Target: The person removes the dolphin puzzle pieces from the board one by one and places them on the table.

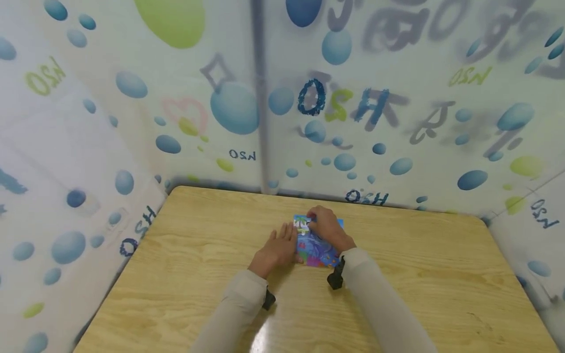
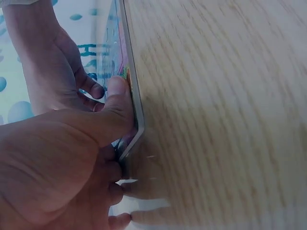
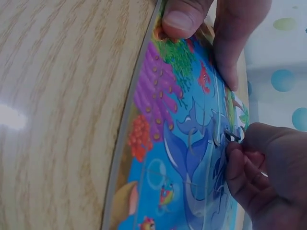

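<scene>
A jigsaw puzzle [image 1: 315, 250] with a bright undersea picture of dolphins, coral and fish lies flat on the wooden table. My left hand [image 1: 279, 249] rests along its left side, fingers stretched out. The left thumb [image 3: 178, 21] presses on the near left corner of the puzzle. With thumb and forefinger, my right hand [image 3: 268, 167] pinches a small puzzle piece [image 3: 232, 136] over the far part of the picture. That piece is tilted up from the surface and mostly hidden by the fingertips. Seams between fitted pieces show across the dolphins.
The wooden table [image 1: 198, 255] extends around the puzzle on all sides. Behind it hangs a pale curtain [image 1: 309, 162] with blue and green spots and lettering, close to the table's far edge. Dark wrist cameras [image 1: 335, 279] sit below both wrists.
</scene>
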